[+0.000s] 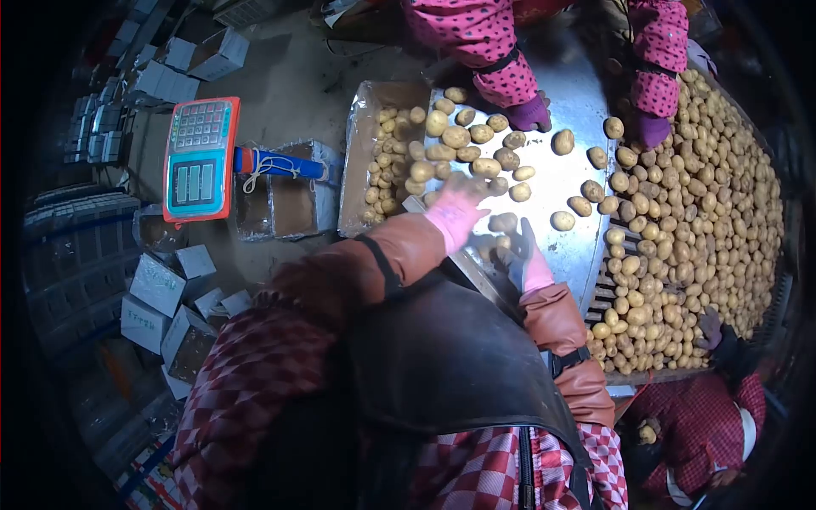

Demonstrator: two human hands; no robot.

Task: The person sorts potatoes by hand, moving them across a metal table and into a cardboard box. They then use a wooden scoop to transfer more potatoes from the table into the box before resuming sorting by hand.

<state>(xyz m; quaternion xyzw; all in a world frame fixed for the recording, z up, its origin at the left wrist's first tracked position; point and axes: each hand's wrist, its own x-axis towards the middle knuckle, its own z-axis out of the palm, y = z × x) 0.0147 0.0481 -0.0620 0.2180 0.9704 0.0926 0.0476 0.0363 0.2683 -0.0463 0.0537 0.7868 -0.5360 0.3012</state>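
My left hand (459, 211), in a pink glove, reaches over the near side of a shiny metal tray (552, 276). It is smeared by motion, right by several loose potatoes (486, 167), and its fingers do not show clearly. On the right, my right hand (520, 255), in a pink and grey glove, is at the tray's near edge with its fingers apart. A potato (502, 223) lies just beyond it, blurred. At the tray's left end stands a cardboard box (357, 161) lined with clear plastic, partly filled with potatoes (385, 166).
Across the tray, a co-worker's purple gloves (531, 114) work among potatoes. A big potato heap (680, 246) lies on a slatted surface at right, where another person (693, 425) reaches in. Left are a digital scale (201, 160), an open carton (293, 204) and stacked white boxes (157, 285).
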